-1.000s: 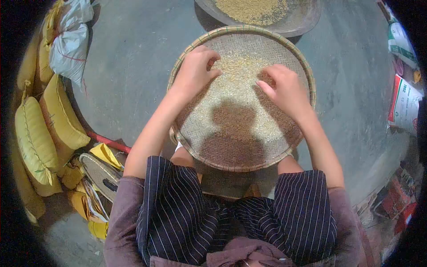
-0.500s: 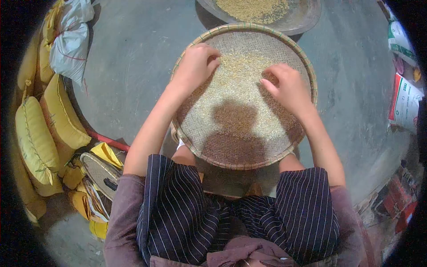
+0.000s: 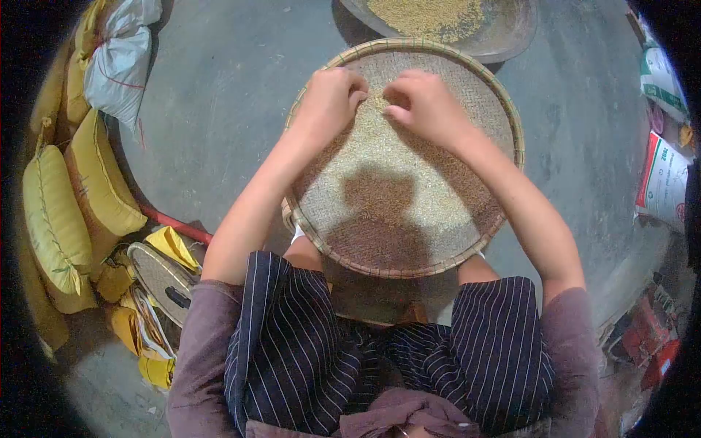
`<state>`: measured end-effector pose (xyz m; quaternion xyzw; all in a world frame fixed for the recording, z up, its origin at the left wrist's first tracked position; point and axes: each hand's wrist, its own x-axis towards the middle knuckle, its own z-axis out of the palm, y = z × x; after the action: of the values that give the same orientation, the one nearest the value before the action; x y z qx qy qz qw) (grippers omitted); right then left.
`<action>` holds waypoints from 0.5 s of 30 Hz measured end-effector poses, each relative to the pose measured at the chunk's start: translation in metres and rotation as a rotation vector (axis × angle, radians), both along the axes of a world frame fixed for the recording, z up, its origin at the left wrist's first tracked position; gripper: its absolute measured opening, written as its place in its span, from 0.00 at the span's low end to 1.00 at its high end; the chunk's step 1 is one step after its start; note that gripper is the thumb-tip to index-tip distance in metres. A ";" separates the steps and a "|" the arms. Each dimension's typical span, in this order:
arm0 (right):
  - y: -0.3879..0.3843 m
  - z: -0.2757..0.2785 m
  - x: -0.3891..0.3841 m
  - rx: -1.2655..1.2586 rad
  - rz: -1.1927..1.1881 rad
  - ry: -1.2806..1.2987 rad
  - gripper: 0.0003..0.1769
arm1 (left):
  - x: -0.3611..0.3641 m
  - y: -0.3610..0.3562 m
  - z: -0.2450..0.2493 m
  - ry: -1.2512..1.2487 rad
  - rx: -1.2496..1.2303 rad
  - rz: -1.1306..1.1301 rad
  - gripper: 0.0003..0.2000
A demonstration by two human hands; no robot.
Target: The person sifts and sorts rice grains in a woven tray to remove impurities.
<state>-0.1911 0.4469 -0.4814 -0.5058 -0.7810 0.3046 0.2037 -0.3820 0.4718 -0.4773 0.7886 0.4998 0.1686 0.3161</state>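
A round woven tray with a bamboo rim rests across my knees. Pale grain is spread thinly over it, partly in shadow. Over the tray's far left part is my left hand, its fingers curled down at the grain. Close to its right, my right hand has its fingers bent toward the thumb, with a small gap between the two hands. Whatever either hand's fingertips may hold is too small to make out.
Beyond the tray stands a wide metal pan of yellow grain. Yellow sacks and a white bag line the left, near a smaller woven tray. Printed bags lie at the right.
My right hand has moved left and slightly away from me, closer to my left hand. My left hand has shifted slightly right. The view has shifted a little.
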 end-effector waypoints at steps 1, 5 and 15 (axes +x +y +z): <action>0.001 -0.002 -0.003 -0.062 0.010 -0.001 0.09 | -0.001 0.002 0.001 0.002 0.000 -0.002 0.05; 0.002 -0.009 -0.007 -0.051 -0.011 0.009 0.08 | -0.007 0.034 0.014 -0.033 -0.115 0.050 0.06; -0.003 -0.021 -0.007 0.047 0.029 -0.167 0.04 | 0.032 0.109 0.058 -0.099 -0.059 -0.008 0.28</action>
<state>-0.1977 0.4441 -0.5019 -0.5132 -0.8094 0.2457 0.1451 -0.3502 0.5810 -0.4196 0.7714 0.4854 0.1913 0.3643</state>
